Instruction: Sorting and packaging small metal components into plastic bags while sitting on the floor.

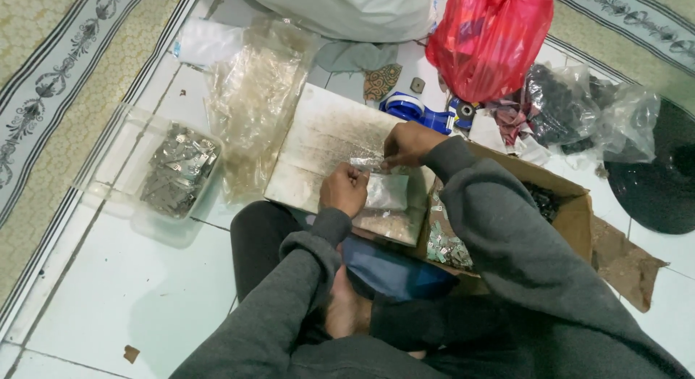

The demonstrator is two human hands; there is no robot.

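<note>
A small clear plastic bag (386,188) with something pale inside is held over a worn white board (322,136). My left hand (344,188) grips the bag's left edge near its top. My right hand (407,144) pinches the bag's upper edge from above. Both arms wear grey sleeves. The board rests across my lap as I sit on the tiled floor.
A clear tub (156,176) of small metal pieces stands at the left, beside a heap of empty clear bags (253,97). A cardboard box (572,205) with more metal pieces (447,249) lies at my right. A red bag (489,39), blue tape dispenser (416,110) and dark-filled clear bags (572,107) lie behind.
</note>
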